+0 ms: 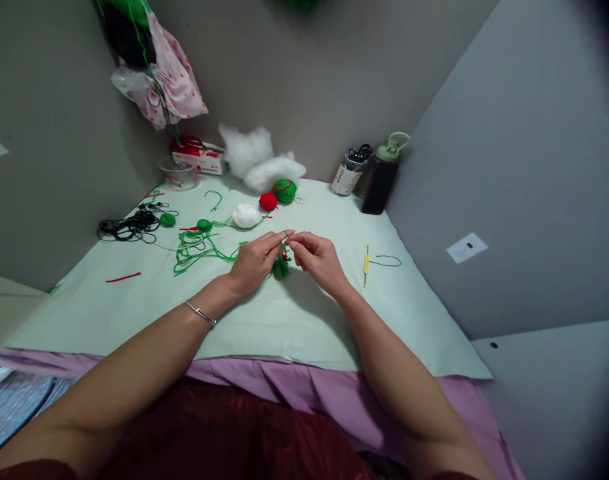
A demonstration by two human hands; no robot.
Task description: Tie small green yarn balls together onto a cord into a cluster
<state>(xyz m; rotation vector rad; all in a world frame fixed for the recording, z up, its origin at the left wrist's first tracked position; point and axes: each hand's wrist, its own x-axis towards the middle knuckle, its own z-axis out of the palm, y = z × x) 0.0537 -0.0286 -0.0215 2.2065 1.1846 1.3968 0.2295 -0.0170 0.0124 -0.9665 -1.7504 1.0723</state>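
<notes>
My left hand (254,263) and my right hand (318,259) meet above the middle of the table, their fingertips almost touching. Both are closed in a pinch on a thin bit of green yarn (286,233). Just beneath the fingers is a small green yarn piece (281,269) with red bits at its top, partly covered by the hands. Whether it hangs or rests on the table I cannot tell. Left of my left hand lie loose green yarn strands (204,252). A yellow-handled crochet hook (366,264) lies on the right, beside a loop of dark cord (388,259).
White (246,215), red (268,201) and green (285,191) yarn balls sit behind the hands, before white stuffing (248,152). Tangled black cord (129,225) and a plastic cup (180,177) are at left. A bottle (382,177) and pen holder (346,176) stand back right, near the partition.
</notes>
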